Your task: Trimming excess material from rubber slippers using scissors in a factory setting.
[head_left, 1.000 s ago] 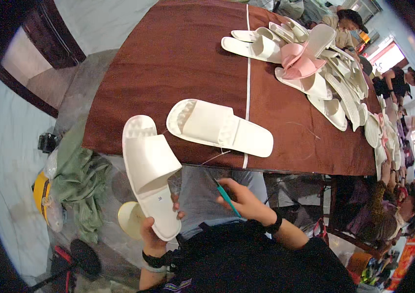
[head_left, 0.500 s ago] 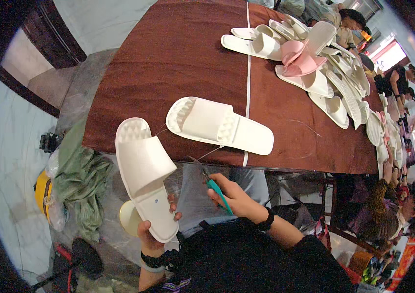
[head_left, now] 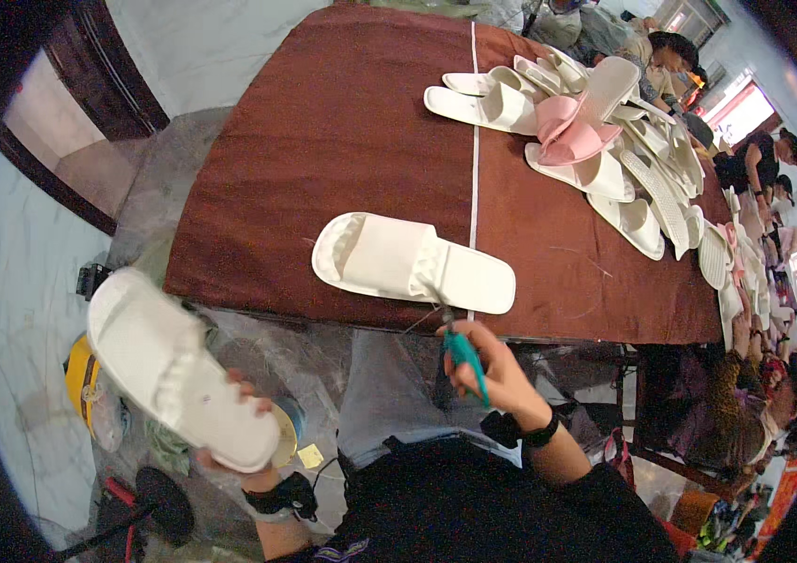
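Observation:
My left hand (head_left: 252, 398) is closed around the heel end of a white slide slipper (head_left: 145, 338), held off the table's near left side and blurred by motion. In my right hand (head_left: 504, 377) is a pair of snips (head_left: 467, 358) with teal handles. Their metal tips are at the near edge of a second white slipper (head_left: 384, 253), which lies on the brown cloth. Whether the blades touch that slipper I cannot tell. A thin strand hangs from the cloth edge beside the tips.
A brown-covered table (head_left: 323, 122) carries a heap of white slippers (head_left: 647, 202) and pink slippers (head_left: 577, 141) at right. Other people (head_left: 765, 164) sit along it. A yellow object (head_left: 82, 371) and a black round base (head_left: 166, 507) stand on the floor at left.
My left hand has swung the held slipper left and down, away from the table. My right hand has moved right with the snips, up against the lying slipper.

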`<move>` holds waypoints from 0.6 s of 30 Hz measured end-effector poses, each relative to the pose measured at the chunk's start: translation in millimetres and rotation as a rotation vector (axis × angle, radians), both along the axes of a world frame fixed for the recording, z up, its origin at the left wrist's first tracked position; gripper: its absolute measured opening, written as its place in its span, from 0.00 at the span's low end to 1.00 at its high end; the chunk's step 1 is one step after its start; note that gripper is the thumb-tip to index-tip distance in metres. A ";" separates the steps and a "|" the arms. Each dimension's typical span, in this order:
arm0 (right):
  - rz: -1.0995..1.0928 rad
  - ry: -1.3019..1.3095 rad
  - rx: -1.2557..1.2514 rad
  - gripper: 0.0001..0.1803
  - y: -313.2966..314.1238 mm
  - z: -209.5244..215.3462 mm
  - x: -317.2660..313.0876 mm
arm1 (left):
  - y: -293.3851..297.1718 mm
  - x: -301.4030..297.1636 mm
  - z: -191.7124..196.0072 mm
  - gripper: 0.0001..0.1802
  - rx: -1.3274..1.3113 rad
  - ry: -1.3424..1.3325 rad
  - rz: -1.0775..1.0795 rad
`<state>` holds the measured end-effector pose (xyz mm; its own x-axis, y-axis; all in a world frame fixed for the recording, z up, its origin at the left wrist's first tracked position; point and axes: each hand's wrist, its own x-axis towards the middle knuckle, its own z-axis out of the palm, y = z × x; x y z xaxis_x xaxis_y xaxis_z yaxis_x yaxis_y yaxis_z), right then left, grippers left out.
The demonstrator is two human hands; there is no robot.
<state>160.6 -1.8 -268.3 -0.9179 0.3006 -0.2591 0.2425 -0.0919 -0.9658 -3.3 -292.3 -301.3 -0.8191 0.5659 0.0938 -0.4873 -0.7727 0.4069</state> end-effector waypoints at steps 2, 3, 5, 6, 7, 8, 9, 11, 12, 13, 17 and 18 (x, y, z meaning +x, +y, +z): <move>0.006 0.153 -0.039 0.35 11.0 -7.6 -7.5 | -12.1 -7.8 3.2 0.53 0.021 -0.023 0.371; -0.044 0.236 -0.048 0.35 15.3 -7.6 -11.8 | -19.2 -19.5 8.1 0.55 0.001 0.113 0.285; -0.177 0.295 -0.110 0.36 20.8 -2.3 -20.4 | -22.5 -17.9 11.9 0.56 -0.075 0.118 0.333; -0.172 0.302 -0.112 0.36 22.5 1.1 -28.5 | -23.2 -16.4 14.1 0.58 -0.153 0.118 0.384; -0.196 0.257 0.063 0.35 23.7 4.5 -39.4 | -19.5 -12.4 14.9 0.58 -0.152 0.125 0.388; -0.218 0.207 0.240 0.34 23.9 7.3 -50.4 | -12.6 -3.5 14.8 0.57 -0.270 0.191 0.364; -0.257 0.263 0.443 0.33 28.4 0.4 -62.3 | -1.4 4.1 18.7 0.57 -0.385 0.259 0.329; -0.244 0.187 0.613 0.32 30.1 5.6 -76.8 | 20.1 0.6 28.6 0.61 -0.281 0.170 0.201; -0.225 0.105 0.780 0.32 26.6 10.3 -83.3 | 30.7 -1.8 30.8 0.61 -0.265 0.205 0.144; -0.213 0.098 0.785 0.30 22.6 16.7 -87.2 | 42.0 -4.0 33.4 0.62 -0.244 0.241 0.085; -0.236 0.129 0.758 0.27 17.1 6.0 -95.9 | 75.9 -15.2 33.0 0.64 -0.278 0.335 -0.129; -0.233 0.132 0.758 0.27 15.8 6.6 -94.8 | 81.9 -15.6 37.3 0.64 -0.292 0.319 -0.139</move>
<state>65.8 14.0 -261.8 -0.8187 0.5388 0.1987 0.1771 0.5661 -0.8051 -18.9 -210.4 -263.9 -0.6894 0.7088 0.1497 -0.3929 -0.5395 0.7447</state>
